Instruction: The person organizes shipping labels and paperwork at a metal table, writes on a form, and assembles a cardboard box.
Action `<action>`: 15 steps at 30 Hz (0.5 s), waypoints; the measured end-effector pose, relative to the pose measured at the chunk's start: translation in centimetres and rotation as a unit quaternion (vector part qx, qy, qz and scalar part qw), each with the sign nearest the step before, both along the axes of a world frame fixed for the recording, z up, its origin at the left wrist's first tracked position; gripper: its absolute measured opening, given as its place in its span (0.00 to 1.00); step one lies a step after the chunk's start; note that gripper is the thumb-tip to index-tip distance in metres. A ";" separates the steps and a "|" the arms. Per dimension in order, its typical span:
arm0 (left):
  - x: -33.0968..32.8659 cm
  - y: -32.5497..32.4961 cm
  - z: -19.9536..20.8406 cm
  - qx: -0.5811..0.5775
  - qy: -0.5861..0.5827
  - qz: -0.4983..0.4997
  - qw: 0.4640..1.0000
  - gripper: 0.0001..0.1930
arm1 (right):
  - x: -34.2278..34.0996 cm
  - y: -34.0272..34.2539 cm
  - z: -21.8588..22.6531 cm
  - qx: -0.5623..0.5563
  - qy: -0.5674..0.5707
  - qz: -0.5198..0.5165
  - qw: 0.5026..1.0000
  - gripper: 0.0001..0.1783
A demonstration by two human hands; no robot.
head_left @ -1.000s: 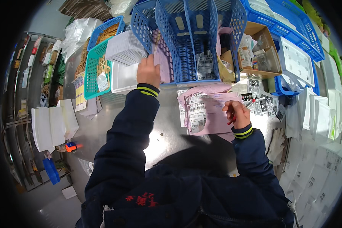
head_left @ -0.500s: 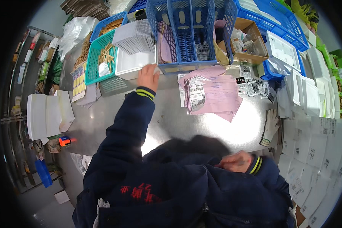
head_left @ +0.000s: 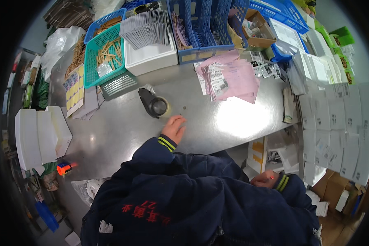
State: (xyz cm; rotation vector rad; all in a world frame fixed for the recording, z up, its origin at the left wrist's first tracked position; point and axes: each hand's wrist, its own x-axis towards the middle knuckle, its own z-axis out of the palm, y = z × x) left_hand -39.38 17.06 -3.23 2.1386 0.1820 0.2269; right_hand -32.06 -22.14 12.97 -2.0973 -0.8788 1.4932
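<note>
My left hand is over the steel table near its front edge. Its fingers are slightly bent and apart, and I see nothing in them. Just beyond it lies a black tape dispenser with a roll of tape. Low at the right, close to my jacket, is my right hand; its fingers are mostly hidden, so what they hold cannot be made out. A stack of pink printed sheets with white labels lies farther back, right of my left hand.
Along the back stand a green basket of wooden strips, a white foam box with upright cards, and a blue divided rack. A glove lies at the right table edge, near stacked white boxes. Yellow label sheets lie left.
My left hand has drawn back from the white foam box toward my body, exposing the tape dispenser. My right hand has shifted slightly right. The whole view has moved.
</note>
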 end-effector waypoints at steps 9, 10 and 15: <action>-3.9 3.9 0.0 -0.044 0.026 0.002 0.999 0.14 | -10.5 1.3 -10.9 -0.038 -0.326 0.008 0.945 0.20; -3.9 3.9 0.4 -0.035 0.022 0.000 0.999 0.13 | -9.4 2.6 -10.3 -0.099 -0.260 0.010 0.960 0.17; -4.8 6.1 -2.7 -0.035 0.040 0.074 0.996 0.19 | -8.5 2.1 -5.5 0.002 0.082 -0.373 0.924 0.17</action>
